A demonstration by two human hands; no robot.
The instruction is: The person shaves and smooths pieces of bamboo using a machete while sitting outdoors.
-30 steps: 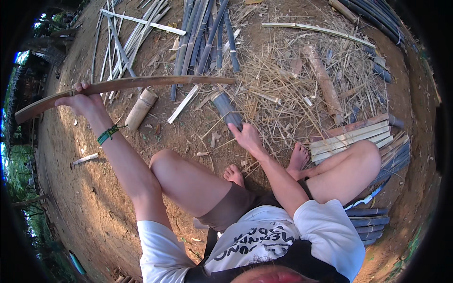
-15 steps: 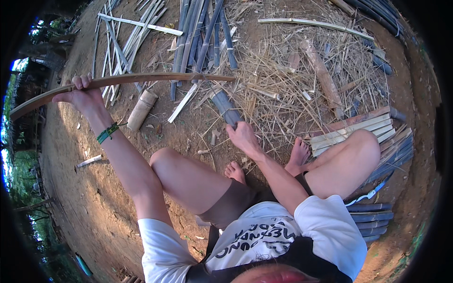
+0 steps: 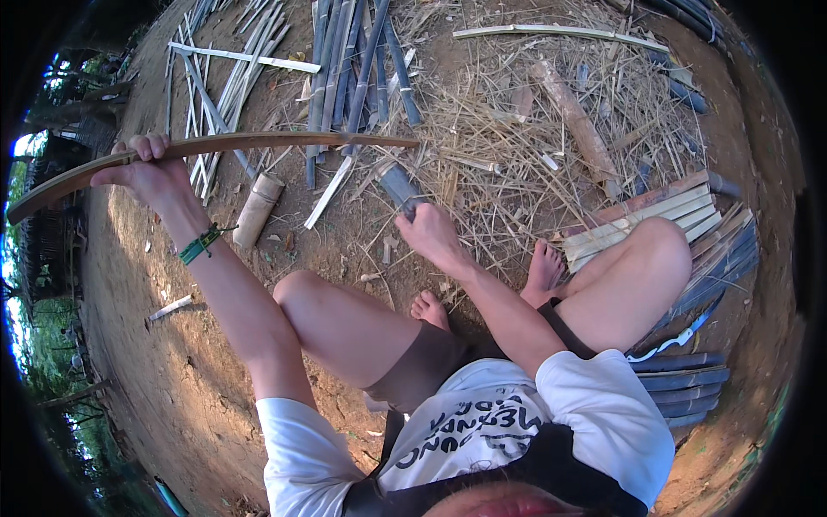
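Held out at the upper left, my left hand [image 3: 148, 168] is closed around a long, slightly curved split-bamboo strip [image 3: 258, 142]. The strip's far left end reaches toward the picture's edge, and its right end tapers off near the middle. My right hand [image 3: 431, 234], in front of my feet, grips a broad, dark, square-ended cleaver-like knife [image 3: 397, 187]; its handle is hidden in my fist. The blade points up and left, below the strip's right part, and appears apart from it.
Dark bamboo poles [image 3: 345, 77] and pale split strips [image 3: 241, 86] lie ahead. Shavings [image 3: 482, 129] cover the ground around a brown log [image 3: 575, 121]. A short bamboo section [image 3: 258, 211] lies left of centre. Split bamboo [image 3: 642, 220] and a curved pale-handled tool [image 3: 672, 342] sit right.
My right hand and the knife have shifted a little left and up. My left hand keeps its hold on the bamboo strip. The whole view has moved slightly.
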